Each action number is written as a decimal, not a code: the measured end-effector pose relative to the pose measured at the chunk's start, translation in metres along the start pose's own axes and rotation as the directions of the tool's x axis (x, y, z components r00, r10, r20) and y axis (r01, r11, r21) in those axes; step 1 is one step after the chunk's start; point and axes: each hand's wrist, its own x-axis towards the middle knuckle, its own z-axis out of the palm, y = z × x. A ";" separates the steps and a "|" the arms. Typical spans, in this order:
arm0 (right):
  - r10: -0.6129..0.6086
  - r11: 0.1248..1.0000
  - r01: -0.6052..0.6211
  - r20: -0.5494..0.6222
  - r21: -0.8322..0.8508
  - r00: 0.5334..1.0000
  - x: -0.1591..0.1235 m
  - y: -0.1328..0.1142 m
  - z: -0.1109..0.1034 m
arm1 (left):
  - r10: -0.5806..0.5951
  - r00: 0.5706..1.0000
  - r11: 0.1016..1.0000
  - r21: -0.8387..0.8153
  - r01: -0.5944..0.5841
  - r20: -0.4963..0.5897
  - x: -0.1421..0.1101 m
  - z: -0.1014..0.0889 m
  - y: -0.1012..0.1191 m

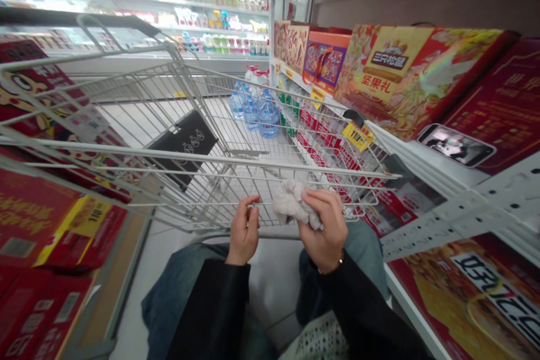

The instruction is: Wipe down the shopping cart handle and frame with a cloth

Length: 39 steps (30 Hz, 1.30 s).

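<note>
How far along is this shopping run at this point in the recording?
Done: the wire shopping cart holds only a flat black item. In hand: the right hand grips a crumpled white cloth, with the left hand beside it over the cart handle. Left: boxed nut gift sets stand on the shelf, none in the cart.

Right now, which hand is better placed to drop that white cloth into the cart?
Probably the right hand: it is on the crumpled white cloth, above the wire shopping cart. The left hand sits beside it, not touching.
</note>
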 end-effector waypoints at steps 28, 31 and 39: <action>0.013 1.000 -0.013 0.015 -0.016 1.000 -0.007 0.000 -0.003 | 0.026 0.994 1.000 0.018 -0.024 -0.103 0.000 0.000 -0.006; 0.001 1.000 -0.001 0.015 -0.009 1.000 -0.008 0.002 -0.003 | 0.028 0.993 0.999 0.025 -0.025 -0.112 -0.001 -0.001 -0.004; 0.031 0.999 -0.029 0.069 -0.032 0.997 -0.027 0.007 0.003 | 0.028 0.991 0.999 0.045 -0.022 -0.130 -0.001 -0.002 -0.006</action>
